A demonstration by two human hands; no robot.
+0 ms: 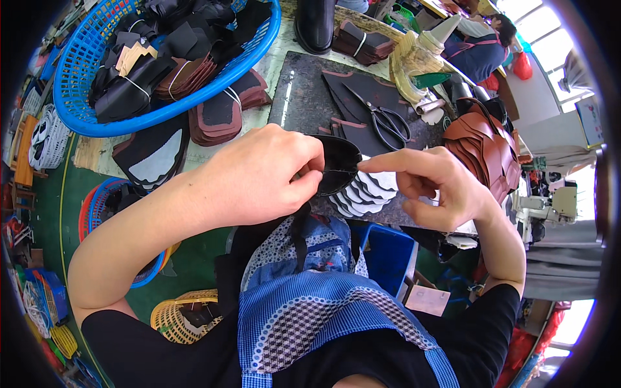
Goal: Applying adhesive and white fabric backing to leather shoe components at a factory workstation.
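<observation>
Over the front of the bench, my left hand pinches a black curved leather piece between thumb and fingers. The piece bows into a cup shape, with its hollow side in sight. The index finger of my right hand reaches out to the right edge of that piece, touching it or very close. Its other fingers are loosely bent, the thumb stands apart, and nothing is held. Just below the piece lies a fanned row of white-faced, dark-edged pieces. Beyond it, black-handled scissors rest on flat black leather pieces.
A big blue basket full of bundled leather pieces stands at the far left. Stacked brown leather pieces lie on the right. A tape dispenser and a black boot are at the back. Another person sits beyond.
</observation>
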